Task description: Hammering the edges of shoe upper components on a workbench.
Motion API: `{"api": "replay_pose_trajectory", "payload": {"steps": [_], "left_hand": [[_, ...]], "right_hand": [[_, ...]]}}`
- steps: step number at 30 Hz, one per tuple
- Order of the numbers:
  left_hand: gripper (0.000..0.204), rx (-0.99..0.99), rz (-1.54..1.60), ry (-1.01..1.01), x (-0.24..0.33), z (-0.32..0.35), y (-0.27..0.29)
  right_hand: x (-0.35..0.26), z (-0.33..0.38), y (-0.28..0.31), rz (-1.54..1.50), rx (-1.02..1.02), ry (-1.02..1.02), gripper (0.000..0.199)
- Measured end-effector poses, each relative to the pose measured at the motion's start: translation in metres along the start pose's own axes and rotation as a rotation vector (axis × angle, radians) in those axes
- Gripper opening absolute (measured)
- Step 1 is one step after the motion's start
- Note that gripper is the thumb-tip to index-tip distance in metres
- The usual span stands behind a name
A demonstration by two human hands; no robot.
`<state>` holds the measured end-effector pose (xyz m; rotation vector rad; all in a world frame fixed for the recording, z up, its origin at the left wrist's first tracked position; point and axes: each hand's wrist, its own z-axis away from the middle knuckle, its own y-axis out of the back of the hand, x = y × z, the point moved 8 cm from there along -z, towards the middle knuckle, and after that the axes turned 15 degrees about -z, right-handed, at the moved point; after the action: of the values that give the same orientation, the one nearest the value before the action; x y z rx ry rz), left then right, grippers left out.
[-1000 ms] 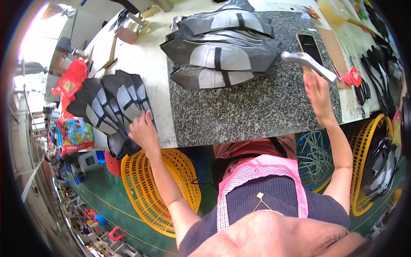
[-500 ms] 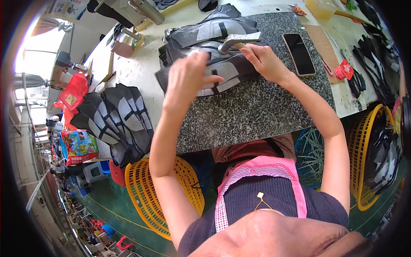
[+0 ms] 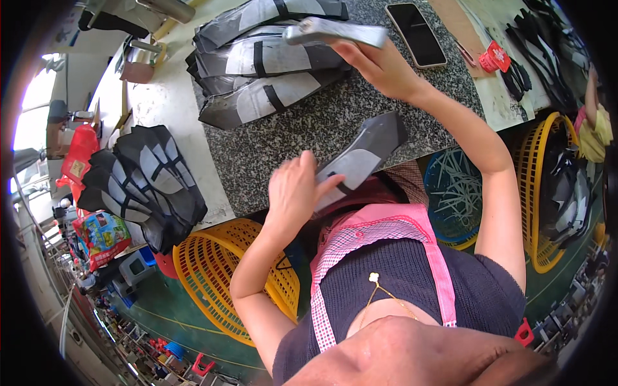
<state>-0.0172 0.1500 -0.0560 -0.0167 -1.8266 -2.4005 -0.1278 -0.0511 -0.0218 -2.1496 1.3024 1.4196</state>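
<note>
My left hand (image 3: 295, 191) holds a flat grey and black shoe-upper piece (image 3: 360, 157) over the front edge of the speckled stone slab (image 3: 335, 125). My right hand (image 3: 380, 64) grips a silver metal tool (image 3: 335, 31) above the slab, beside a stack of grey and black pieces (image 3: 270, 61) at the slab's far side. A second fanned pile of black and grey pieces (image 3: 145, 183) lies on the white table to the left.
A black phone (image 3: 418, 33) and a small red object (image 3: 492, 59) lie right of my right hand. Yellow baskets stand below the table at left (image 3: 219, 270) and right (image 3: 534, 193), with a blue basket (image 3: 454, 193) between. Another person's hand (image 3: 595, 116) shows at the far right.
My left hand has come down from the stack toward my body with one piece in it. My right hand has lifted the silver tool over the stack.
</note>
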Motion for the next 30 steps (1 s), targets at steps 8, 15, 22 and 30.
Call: {"api": "replay_pose_trajectory", "payload": {"steps": [8, 15, 22, 30], "left_hand": [[0.058, 0.346, 0.395, -0.189, 0.035, -0.027, 0.008], [0.053, 0.062, 0.522, -0.215, 0.051, -0.075, -0.014], [0.02, 0.192, 0.504, -0.253, 0.046, -0.091, -0.002], [0.016, 0.532, 0.121, -0.615, 0.062, -0.069, 0.011]], "right_hand": [[-0.028, 0.116, 0.023, -0.061, -0.141, -0.507, 0.035], [-0.026, 0.168, 0.032, -0.011, -0.164, -0.732, 0.031], [-0.037, 0.16, 0.03, -0.039, -0.18, -0.774, 0.024], [-0.033, 0.132, 0.043, 0.067, -0.238, -0.727, 0.032]]}}
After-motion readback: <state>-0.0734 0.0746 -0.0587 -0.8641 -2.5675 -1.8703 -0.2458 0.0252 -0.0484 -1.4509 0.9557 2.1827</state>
